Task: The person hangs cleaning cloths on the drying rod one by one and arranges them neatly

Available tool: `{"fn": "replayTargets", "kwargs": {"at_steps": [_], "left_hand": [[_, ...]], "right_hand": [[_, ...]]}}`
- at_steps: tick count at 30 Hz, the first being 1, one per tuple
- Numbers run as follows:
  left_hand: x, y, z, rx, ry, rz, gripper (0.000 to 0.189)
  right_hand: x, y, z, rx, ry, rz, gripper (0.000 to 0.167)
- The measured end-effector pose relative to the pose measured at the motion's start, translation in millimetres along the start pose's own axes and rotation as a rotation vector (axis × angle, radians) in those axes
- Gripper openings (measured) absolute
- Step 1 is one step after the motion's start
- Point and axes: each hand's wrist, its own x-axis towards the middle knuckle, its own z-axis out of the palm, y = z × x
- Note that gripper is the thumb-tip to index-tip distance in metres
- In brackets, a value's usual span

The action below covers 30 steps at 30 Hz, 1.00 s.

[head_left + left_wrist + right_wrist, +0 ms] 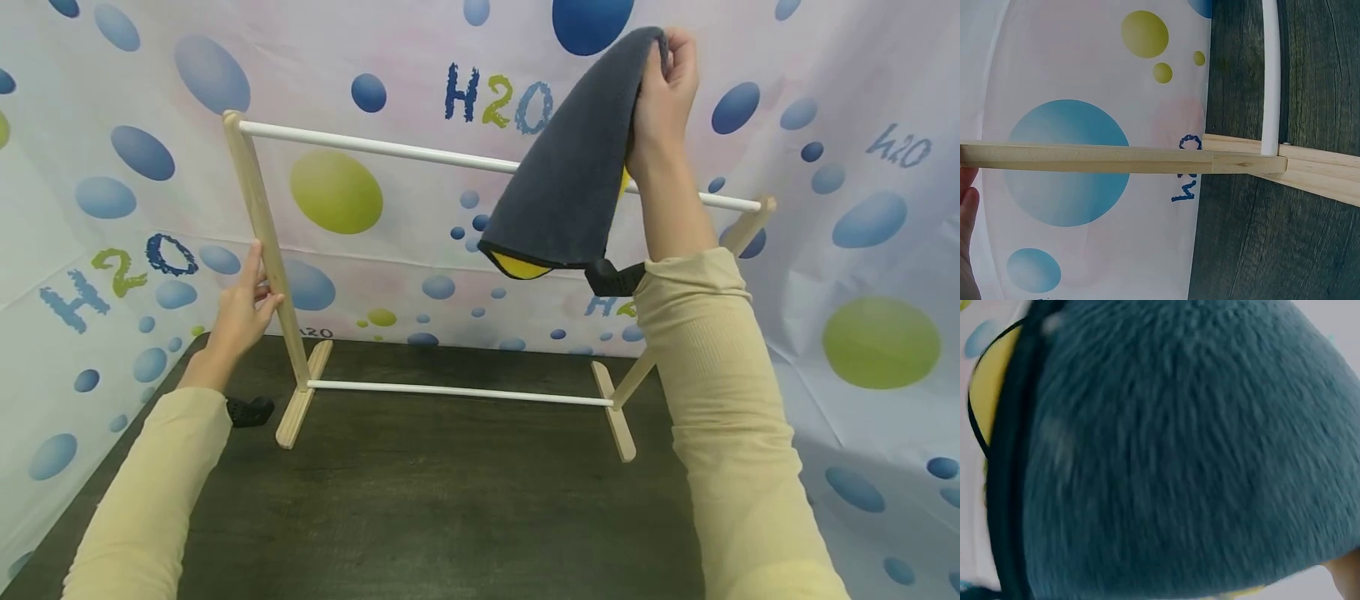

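Observation:
A dark grey fleecy cloth (570,158) with black edging hangs folded from my right hand (666,108), which pinches it at its top corner. Its yellow underside (519,267) peeks out along the lower edge. The cloth is in front of the upper white rod (382,148) of a wooden rack; whether it touches the rod I cannot tell. My left hand (238,321) holds the rack's left post (260,200) between thumb and fingers, about halfway up. In the right wrist view the grey cloth (1179,456) fills nearly everything and hides most of the hand.
The rack stands on a dark wood-look table (450,500) on two flat feet (303,404), joined by a lower white rod (457,391). Behind it hangs a white backdrop (420,275) with blue and green spots. The right post (750,225) is partly behind my right arm.

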Motion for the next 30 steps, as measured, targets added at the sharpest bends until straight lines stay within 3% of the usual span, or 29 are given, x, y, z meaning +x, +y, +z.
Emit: {"fn": "replayTargets", "kwargs": {"at_steps": [6,10,18,24,30], "left_hand": [[0.8,2.0,0.2,0.009,0.001,0.006,0.089],[0.2,2.4,0.9,-0.001,0.007,0.009,0.088],[-1.5,2.7,0.5,0.007,0.021,0.012,0.087],[-3.7,5.1,0.2,0.009,0.008,-0.03,0.088],[-4.2,9.8,2.5,0.009,0.041,-0.048,0.086]], "right_hand": [[-6.2,3.5,-24.8,-0.17,0.113,0.184,0.006],[-9.8,1.5,-35.0,-0.268,0.183,0.237,0.005],[-18.7,-4.3,-50.2,-0.395,0.2,0.25,0.005],[-20.3,-9.9,-55.1,-0.429,0.203,0.266,0.005],[-20.3,-16.3,-59.1,-0.485,0.195,0.284,0.006]]}}
